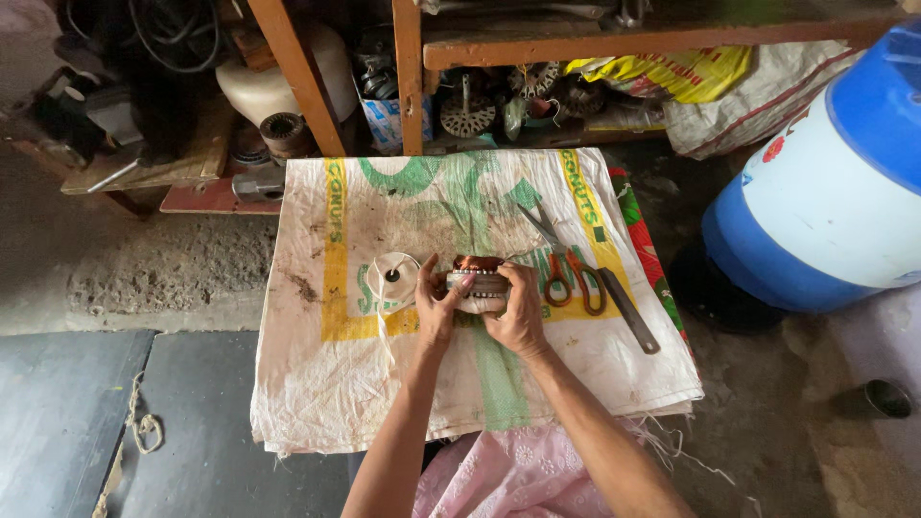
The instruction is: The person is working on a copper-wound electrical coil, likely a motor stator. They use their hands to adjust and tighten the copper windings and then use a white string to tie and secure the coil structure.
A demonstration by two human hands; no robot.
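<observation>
At the far left, a dark floor slab [86, 412] with a loose bit of cord [144, 427] is seen, and above it a cluttered wooden shelf [288, 67] packed with motor parts and cables. A woven sack [317, 384], white with green and yellow print, is spread flat over a low surface as a work mat. On its left half a roll of white tape [391, 278] is lying, with a strand led off toward the hands. The left hand [438, 309] is closed around the near left side of a motor stator [478, 284], with the fingertips pressed against its rim. The stator is held just above the middle of the sack, between both hands; copper-coloured windings are visible at its top and a pale metal ring of laminations below. The right hand [518, 312] is clasped over the stator's right side, thumb and fingers wrapped round it. Just beside that hand, orange-handled scissors [566, 269] are laid open-bladed on the sack, and a dark flat tool [630, 312] is resting near them. Well apart to the right, a blue and white drum [825, 182] is standing on the ground, with a small dark cup [887, 398] near it. As for progress, the coils appear already seated in the core, while the binding of them with tape seems under way; how much of the winding is tied cannot be told, since it is largely hidden by the hands.
</observation>
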